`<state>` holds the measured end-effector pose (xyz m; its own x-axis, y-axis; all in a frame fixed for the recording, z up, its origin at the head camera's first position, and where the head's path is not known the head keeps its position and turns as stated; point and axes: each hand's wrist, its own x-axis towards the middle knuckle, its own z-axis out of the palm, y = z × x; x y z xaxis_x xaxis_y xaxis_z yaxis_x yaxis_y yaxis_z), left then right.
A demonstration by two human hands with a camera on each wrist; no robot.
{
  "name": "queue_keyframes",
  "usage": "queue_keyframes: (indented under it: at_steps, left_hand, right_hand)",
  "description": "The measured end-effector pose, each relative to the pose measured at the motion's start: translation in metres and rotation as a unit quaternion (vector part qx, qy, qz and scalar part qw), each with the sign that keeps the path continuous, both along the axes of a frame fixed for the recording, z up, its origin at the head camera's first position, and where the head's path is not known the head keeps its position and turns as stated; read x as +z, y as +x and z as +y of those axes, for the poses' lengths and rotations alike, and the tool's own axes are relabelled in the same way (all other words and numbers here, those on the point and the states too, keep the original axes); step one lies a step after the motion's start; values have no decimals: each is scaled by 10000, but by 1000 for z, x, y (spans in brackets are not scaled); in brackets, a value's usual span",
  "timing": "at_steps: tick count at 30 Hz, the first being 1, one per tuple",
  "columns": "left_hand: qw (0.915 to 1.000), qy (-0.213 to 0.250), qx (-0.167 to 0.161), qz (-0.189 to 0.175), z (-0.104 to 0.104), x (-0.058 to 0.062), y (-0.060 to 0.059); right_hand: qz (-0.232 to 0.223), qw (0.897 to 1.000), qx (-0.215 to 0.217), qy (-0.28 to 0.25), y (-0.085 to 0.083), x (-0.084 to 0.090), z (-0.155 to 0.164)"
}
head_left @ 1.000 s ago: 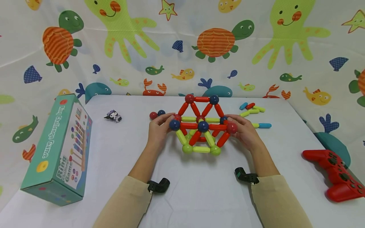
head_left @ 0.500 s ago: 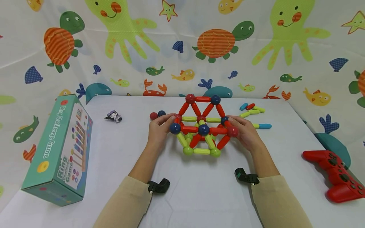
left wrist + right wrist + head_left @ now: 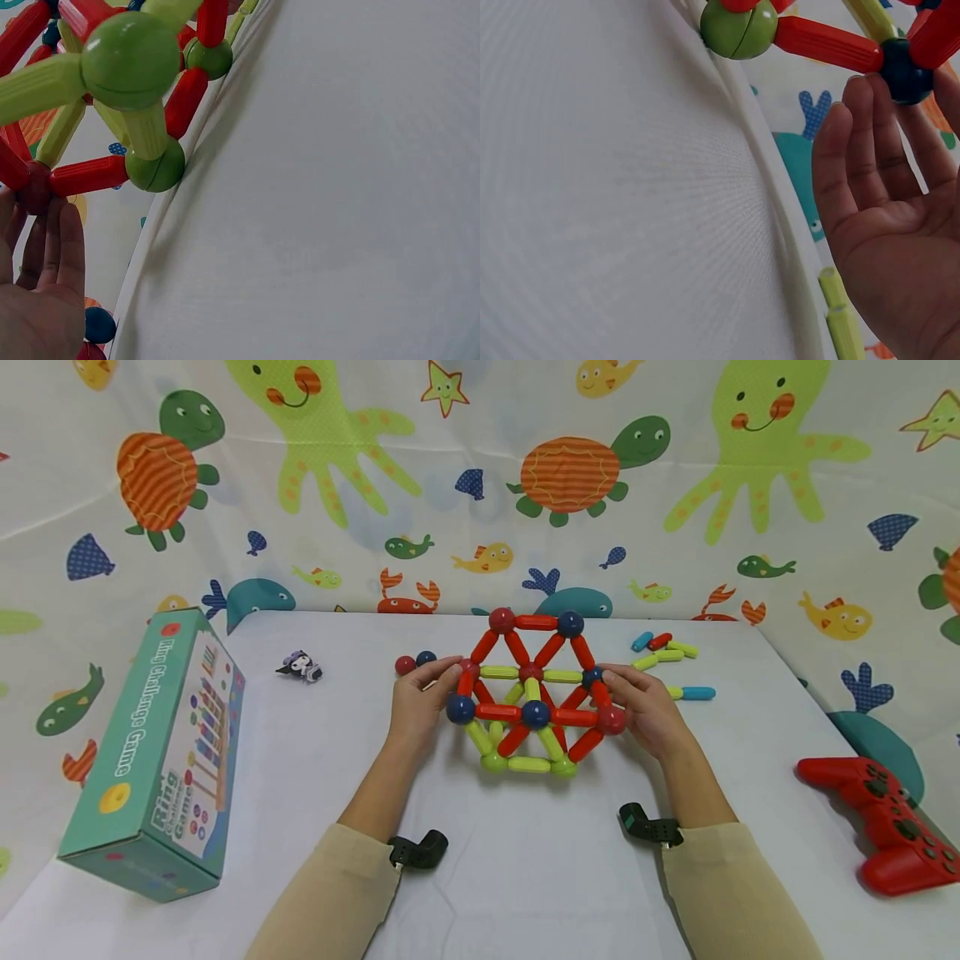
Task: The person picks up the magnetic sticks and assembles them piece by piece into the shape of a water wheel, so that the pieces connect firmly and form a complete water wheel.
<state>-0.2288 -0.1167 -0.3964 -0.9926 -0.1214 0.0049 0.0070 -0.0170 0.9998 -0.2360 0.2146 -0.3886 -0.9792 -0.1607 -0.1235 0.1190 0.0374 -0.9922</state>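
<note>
A frame of red and lime rods joined by red, blue and green balls [image 3: 532, 693] stands on the white table [image 3: 525, 877]. My left hand [image 3: 423, 697] is at its left side. The fingers lie straight against a red ball [image 3: 34, 187] and the thumb is by a blue ball [image 3: 460, 708]. My right hand [image 3: 645, 706] is at the right side, its straight fingers [image 3: 870, 150] touching a blue ball [image 3: 904, 71] and the thumb near a red ball [image 3: 611, 720]. Green balls [image 3: 129, 60] at the frame's base rest on the cloth.
A teal game box [image 3: 150, 752] lies at the left, with a small figurine [image 3: 300, 666] behind it. Two loose balls [image 3: 415, 662] sit by my left hand. Loose rods [image 3: 667, 652] lie at the back right. A red game controller [image 3: 877, 822] is at the right edge.
Between my two hands the frame has tipped a little. Its middle row of balls and its near green balls sit lower and closer to me. Both hands shifted slightly with it.
</note>
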Motion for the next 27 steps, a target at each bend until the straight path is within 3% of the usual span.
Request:
queue_keyframes:
  at_steps: [7, 27]
  left_hand:
    - [9994, 225, -127, 247, -1, -3, -2]
    - [9990, 211, -191, 332, 0, 0, 1]
  right_hand:
    - [25, 9998, 12, -198, 0, 0, 0]
    - [175, 9986, 152, -477, -1, -1, -1]
